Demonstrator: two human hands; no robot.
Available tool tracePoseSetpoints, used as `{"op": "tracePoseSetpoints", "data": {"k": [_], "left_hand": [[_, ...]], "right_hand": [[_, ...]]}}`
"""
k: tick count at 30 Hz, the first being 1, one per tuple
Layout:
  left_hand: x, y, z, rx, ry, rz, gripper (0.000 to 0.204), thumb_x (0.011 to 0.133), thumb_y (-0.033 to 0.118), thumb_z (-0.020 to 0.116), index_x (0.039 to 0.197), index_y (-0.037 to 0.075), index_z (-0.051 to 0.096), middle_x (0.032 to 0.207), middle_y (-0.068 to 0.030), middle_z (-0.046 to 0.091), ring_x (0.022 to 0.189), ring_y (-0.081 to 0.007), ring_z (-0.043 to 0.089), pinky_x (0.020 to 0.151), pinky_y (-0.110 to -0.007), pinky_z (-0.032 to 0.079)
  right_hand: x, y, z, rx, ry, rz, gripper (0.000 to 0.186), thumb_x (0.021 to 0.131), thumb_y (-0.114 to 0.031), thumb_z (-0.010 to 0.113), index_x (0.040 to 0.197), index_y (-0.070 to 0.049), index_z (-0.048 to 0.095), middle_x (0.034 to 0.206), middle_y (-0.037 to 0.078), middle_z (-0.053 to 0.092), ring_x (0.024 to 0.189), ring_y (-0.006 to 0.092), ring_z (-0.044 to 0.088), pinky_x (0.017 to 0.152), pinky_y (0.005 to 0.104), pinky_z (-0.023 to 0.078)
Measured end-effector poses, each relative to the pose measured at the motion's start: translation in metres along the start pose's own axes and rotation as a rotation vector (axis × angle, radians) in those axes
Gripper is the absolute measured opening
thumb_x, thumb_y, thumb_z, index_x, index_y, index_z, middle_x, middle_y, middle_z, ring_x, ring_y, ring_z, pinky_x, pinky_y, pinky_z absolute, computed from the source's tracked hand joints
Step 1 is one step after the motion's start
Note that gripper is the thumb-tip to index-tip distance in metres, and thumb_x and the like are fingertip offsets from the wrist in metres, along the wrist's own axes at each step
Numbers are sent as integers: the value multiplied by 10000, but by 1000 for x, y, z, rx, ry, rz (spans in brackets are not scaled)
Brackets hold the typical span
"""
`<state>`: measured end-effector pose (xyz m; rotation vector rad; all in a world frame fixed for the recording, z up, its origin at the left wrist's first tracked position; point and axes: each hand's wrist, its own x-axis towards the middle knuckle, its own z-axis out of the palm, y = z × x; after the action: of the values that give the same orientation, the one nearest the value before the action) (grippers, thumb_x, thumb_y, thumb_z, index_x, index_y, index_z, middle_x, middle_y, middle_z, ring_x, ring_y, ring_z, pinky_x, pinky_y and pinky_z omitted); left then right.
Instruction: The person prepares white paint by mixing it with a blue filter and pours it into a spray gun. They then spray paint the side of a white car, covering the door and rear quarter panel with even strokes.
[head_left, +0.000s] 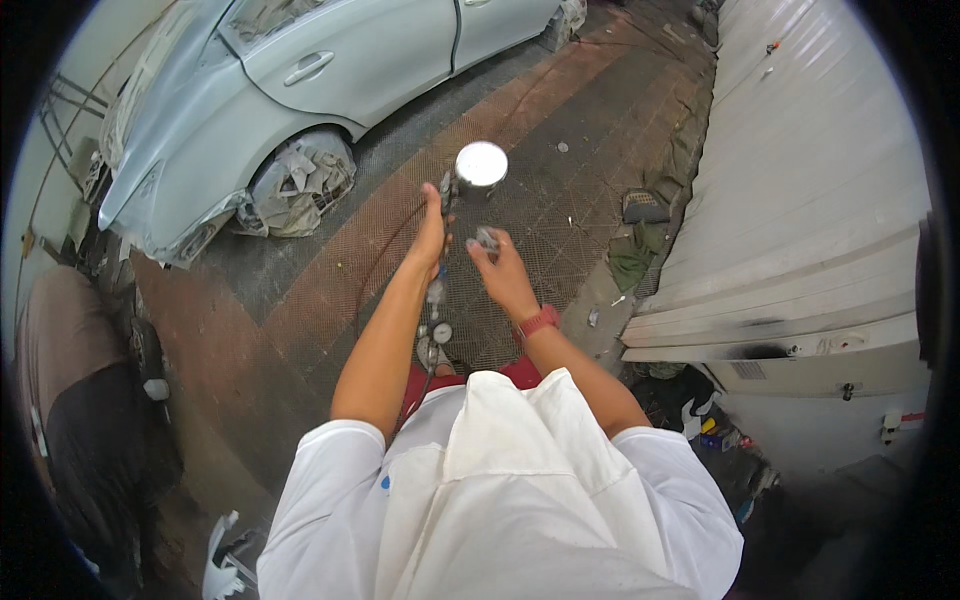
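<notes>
near the middle of the frame the left hand (pixel 432 232) is wrapping tightly around the grip of a spray gun (pixel 462 190), whose round silver cup (pixel 481 163) is sitting on top, facing up. a pressure gauge (pixel 441 332) is hanging below the handle. just beside it the right hand (pixel 502 270) is pinching a small grey part (pixel 487 239), possibly a knob. a pale car (pixel 300 90) with a masked wheel (pixel 298 185) is standing in the upper left.

Both arms stretch forward, left hand (pixel 432 228) fingers clenched, right hand (pixel 503 272) fingers pinched.
</notes>
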<state>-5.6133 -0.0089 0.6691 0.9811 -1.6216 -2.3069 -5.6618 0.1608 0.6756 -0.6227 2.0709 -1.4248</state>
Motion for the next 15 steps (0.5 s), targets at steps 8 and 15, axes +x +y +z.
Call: {"op": "tracePoseSetpoints", "data": {"k": [8, 15], "left_hand": [[120, 107, 25, -422, -197, 140, 1312, 849, 1005, 167, 1569, -68, 398, 1610, -241, 422, 1524, -344, 360, 1277, -503, 216], [214, 146, 76, -583, -188, 273, 1161, 933, 927, 209, 1590, -13, 388, 1630, -190, 413, 1528, -314, 356, 1285, -487, 213]], "right_hand": [[209, -89, 13, 189, 35, -55, 713, 1075, -488, 575, 1576, -4, 421, 1512, 256, 563, 1395, 391, 561, 1152, 438, 440], [339, -92, -36, -78, 232, -172, 629, 1029, -456, 658, 1402, 42, 570, 1289, 252, 710, 1207, 361, 695, 1004, 410, 526]]}}
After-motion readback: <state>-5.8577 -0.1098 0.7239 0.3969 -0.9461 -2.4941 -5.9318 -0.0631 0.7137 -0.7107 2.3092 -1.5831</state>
